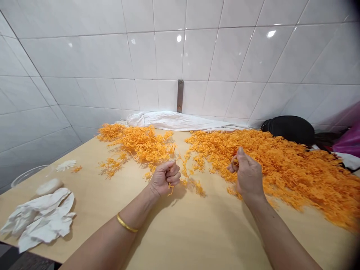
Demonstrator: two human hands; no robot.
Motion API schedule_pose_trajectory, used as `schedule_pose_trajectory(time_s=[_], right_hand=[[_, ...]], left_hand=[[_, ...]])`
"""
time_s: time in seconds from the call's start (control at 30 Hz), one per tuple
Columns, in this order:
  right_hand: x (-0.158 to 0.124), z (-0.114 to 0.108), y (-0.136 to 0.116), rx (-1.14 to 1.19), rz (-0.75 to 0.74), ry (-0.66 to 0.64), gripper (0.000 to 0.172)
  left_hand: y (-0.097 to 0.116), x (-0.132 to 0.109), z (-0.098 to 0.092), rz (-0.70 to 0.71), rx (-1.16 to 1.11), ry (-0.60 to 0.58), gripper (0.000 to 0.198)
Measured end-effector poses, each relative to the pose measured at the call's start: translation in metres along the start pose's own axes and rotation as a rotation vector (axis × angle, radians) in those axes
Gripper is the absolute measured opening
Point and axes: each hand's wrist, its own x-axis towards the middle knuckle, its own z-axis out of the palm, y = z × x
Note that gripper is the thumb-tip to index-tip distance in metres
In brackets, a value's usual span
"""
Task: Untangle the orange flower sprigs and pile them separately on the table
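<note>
My left hand (166,177), closed in a fist above the middle of the table, grips an orange branching sprig (170,189); thin orange stems stick out above and below the fingers. My right hand (249,176) is closed with thumb and fingers together, in front of the right heap. Whatever it pinches cannot be told apart from the orange behind. A large heap of orange branching sprigs (295,172) spreads over the right side, and a smaller heap of the same sprigs (140,144) lies at the back left. Loose sprigs (198,187) lie between my hands.
At the left, crumpled white cloth or tissue (47,217) lies beside a whitish rounded object (49,186), a white petalled piece (66,165) and a clear rim (22,176). White cloth (174,120) runs along the tiled wall. A black pouch (289,128) sits back right.
</note>
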Motion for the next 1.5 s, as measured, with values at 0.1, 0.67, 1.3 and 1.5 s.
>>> schedule_pose_trajectory(time_s=[0.1,0.67,1.3,1.5], right_hand=[[0.011,-0.011,0.014,-0.646,-0.216,0.197,0.021],[-0.033,0.029,0.02,-0.274,-0.062,-0.812,0.021],[-0.045,0.028,0.014,-0.349,-0.053,-1.014,0.014],[-0.035,0.022,0.009,-0.226,0.056,-1.161,0.025]], left_hand=[[0.002,0.001,-0.001,0.003,0.004,0.007,0.033],[0.0,0.003,0.0,0.122,0.394,0.278,0.036],[-0.014,0.006,0.003,0.048,0.406,0.29,0.022],[-0.017,0.003,0.01,-0.034,0.392,0.271,0.026]])
